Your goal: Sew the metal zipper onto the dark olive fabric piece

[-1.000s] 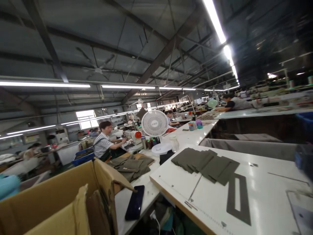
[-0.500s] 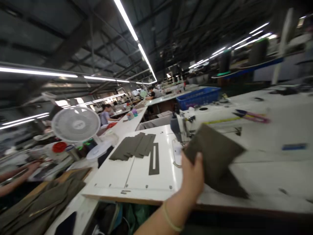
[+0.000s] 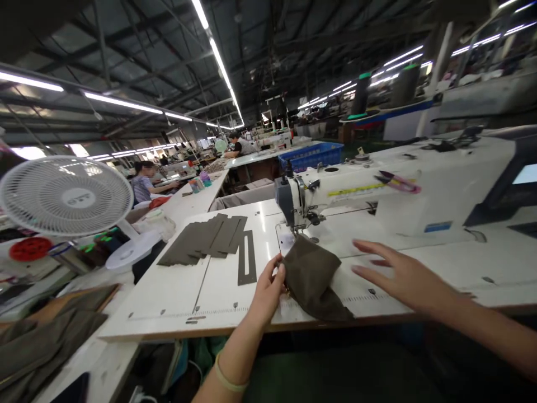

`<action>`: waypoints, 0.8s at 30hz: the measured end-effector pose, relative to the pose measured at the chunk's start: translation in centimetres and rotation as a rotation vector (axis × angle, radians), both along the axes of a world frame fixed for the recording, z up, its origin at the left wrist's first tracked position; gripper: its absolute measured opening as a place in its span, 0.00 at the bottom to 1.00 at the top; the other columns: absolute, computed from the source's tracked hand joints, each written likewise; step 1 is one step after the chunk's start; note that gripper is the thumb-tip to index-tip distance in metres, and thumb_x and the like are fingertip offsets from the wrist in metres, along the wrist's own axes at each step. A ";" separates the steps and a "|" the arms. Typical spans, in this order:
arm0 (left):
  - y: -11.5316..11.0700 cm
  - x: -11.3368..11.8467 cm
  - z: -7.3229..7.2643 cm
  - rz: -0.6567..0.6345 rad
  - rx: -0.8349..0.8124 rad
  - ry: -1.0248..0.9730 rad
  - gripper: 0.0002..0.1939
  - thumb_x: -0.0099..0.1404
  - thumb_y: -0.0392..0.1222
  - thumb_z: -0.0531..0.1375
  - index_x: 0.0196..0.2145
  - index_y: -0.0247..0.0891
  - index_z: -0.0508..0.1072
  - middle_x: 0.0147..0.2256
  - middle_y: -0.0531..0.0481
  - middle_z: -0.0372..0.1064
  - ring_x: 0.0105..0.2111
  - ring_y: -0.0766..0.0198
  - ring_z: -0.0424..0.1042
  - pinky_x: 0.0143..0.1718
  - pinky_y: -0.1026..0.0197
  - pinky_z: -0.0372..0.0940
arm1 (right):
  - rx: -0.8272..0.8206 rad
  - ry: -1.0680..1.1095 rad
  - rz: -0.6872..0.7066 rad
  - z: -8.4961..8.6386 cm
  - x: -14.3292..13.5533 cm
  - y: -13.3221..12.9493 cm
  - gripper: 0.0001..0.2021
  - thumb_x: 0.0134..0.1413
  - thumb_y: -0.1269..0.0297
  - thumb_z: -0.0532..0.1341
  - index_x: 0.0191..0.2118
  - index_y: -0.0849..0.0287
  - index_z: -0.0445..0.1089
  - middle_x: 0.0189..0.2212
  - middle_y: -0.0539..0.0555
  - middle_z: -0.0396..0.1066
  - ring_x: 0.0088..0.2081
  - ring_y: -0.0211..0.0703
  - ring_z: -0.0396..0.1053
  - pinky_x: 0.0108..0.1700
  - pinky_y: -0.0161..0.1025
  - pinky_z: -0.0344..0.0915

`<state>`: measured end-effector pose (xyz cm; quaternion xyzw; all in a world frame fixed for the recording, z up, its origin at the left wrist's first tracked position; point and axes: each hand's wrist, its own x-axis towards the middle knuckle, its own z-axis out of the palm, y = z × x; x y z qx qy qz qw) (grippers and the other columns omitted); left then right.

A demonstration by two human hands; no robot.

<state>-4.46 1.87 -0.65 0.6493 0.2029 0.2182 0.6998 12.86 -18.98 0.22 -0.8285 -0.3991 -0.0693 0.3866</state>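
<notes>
My left hand [image 3: 268, 288], a yellow band on its wrist, pinches the left edge of a dark olive cloth piece [image 3: 312, 274]. The cloth lies on the white sewing table [image 3: 168, 302], just in front of the needle area of the sewing machine [image 3: 302, 201]. To the right of the cloth, my right hand [image 3: 394, 271] hovers with fingers apart and holds nothing. Left of the machine lie a fanned stack of olive pieces [image 3: 201, 240] and a slotted template [image 3: 247, 257].
A white fan [image 3: 69, 196] stands at the left, above more olive fabric [image 3: 54, 330]. Snips [image 3: 398, 182] rest on the machine arm. Behind is a blue crate [image 3: 310, 157]. Seated people [image 3: 145, 182] are farther back.
The cloth has come down and left to the table before the needle, still in my left hand. My right hand has entered from the right. The camera view has shifted right.
</notes>
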 end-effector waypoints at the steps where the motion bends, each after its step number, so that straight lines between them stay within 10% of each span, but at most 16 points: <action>1: -0.1 -0.4 0.1 -0.028 -0.004 0.009 0.31 0.59 0.58 0.62 0.54 0.38 0.64 0.48 0.43 0.65 0.42 0.57 0.67 0.35 0.64 0.66 | 0.005 0.072 0.070 0.2 0.0 2.2 0.27 0.48 0.44 0.60 0.46 0.61 0.67 0.39 0.59 0.70 0.36 0.51 0.69 0.37 0.46 0.68; 6: -0.2 -1.7 0.8 -0.059 -0.074 -0.002 0.27 0.57 0.54 0.64 0.50 0.37 0.68 0.47 0.43 0.66 0.42 0.57 0.67 0.35 0.62 0.66 | 0.008 0.196 0.252 0.9 -1.1 8.4 0.19 0.47 0.44 0.54 0.26 0.56 0.66 0.26 0.52 0.70 0.30 0.48 0.69 0.32 0.41 0.65; 14: -1.5 1.4 4.3 -0.201 -0.058 -0.052 0.24 0.52 0.56 0.66 0.35 0.29 0.73 0.27 0.46 0.68 0.24 0.64 0.67 0.21 0.66 0.62 | -0.055 0.090 0.089 4.9 1.2 4.0 0.19 0.51 0.43 0.51 0.32 0.54 0.66 0.15 0.47 0.64 0.17 0.43 0.61 0.20 0.37 0.56; 24: -0.1 3.5 1.0 -0.016 0.501 0.158 0.05 0.56 0.32 0.61 0.30 0.36 0.76 0.23 0.52 0.69 0.25 0.63 0.66 0.31 0.62 0.60 | -0.136 -0.178 0.007 -2.3 3.7 5.5 0.19 0.56 0.51 0.47 0.27 0.54 0.69 0.28 0.53 0.67 0.30 0.48 0.67 0.28 0.41 0.59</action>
